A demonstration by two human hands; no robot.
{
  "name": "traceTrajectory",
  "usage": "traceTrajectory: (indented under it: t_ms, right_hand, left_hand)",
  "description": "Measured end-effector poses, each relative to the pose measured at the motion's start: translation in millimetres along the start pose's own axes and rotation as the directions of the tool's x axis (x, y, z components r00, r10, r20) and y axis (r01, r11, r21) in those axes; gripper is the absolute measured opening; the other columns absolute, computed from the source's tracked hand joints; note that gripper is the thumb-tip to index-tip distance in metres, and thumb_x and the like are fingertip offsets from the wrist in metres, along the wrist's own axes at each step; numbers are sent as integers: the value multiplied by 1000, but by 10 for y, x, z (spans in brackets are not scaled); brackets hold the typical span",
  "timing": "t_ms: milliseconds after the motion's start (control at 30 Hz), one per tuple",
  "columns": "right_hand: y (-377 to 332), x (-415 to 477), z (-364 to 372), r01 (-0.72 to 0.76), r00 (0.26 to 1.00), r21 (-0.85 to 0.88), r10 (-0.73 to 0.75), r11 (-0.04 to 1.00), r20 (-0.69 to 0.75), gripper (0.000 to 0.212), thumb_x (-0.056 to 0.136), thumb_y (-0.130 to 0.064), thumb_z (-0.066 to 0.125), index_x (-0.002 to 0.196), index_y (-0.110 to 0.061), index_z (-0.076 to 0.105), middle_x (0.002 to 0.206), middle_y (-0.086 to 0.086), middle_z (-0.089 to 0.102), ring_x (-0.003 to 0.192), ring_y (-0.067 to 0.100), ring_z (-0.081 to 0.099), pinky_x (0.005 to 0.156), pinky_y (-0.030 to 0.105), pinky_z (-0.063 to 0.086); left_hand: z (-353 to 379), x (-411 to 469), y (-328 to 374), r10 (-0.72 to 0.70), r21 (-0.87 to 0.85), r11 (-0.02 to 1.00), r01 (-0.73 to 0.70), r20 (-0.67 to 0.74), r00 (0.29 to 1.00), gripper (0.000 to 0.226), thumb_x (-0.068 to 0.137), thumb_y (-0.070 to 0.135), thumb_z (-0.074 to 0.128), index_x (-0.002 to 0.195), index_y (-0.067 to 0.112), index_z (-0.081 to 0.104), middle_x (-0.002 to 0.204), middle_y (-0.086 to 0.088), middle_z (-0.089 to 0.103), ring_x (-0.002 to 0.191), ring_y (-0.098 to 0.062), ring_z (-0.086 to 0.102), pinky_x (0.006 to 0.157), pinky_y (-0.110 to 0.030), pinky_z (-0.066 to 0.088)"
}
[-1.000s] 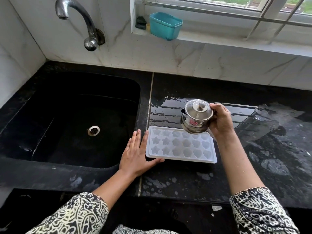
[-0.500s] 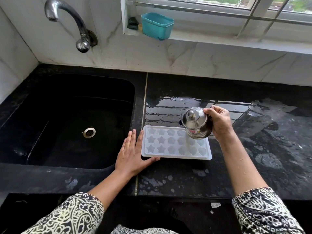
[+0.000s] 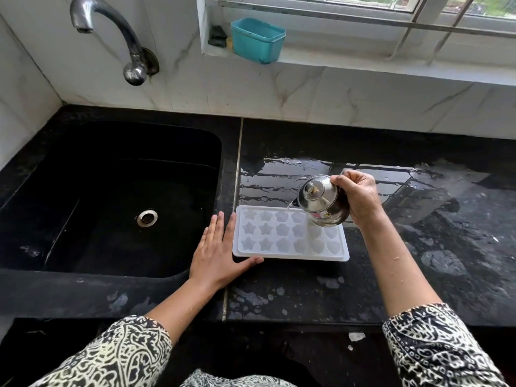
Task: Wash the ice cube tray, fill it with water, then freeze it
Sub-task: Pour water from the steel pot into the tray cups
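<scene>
Head view of the sink area. A white tray lies flat on the wet black table, just right of the sink, with one long side toward the person. Its cells are shaped, with stars at the left end and hearts at the right.

The left hand lies flat on the table at the tray's left end. Its fingers are straight and together along the short edge, and the thumb is spread along the near edge, touching the near left corner. It grips nothing.

The right hand is curled round a small lidded steel pot. The pot is held above the far right part of the tray and tilted to the left, so that the knobbed lid faces the camera. A thin thread of water leaves its spout toward the far row of cells. How full the cells are cannot be told.

A round drain sits in the sink floor, and a curved tap projects from the tiled wall above the sink. A teal tub stands on the window sill, beside a small dark object. Patterned sleeves cover both forearms at the lower edge.
</scene>
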State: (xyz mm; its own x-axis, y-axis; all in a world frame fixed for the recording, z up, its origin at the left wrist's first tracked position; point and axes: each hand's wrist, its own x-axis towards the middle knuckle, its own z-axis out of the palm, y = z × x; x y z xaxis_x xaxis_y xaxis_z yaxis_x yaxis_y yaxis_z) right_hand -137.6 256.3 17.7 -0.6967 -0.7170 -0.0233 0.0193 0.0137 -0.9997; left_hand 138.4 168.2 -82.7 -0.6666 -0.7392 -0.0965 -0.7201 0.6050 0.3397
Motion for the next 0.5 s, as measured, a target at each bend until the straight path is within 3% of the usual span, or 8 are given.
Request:
traceTrajectory:
  t_ms: [500]
  right_hand:
    - [15,3,-4,-5,1000,-15,5,1000,7,50,85,-2,62,44,-22,42,46,-7,41,45,7,37,45,18,35]
  left_hand:
    - [16,-3,-16,2,11,1000,-2,-3,1000,125,55,100,11,150,25,-20,160,-6,-17,146,-17,-21,118,-33,-10]
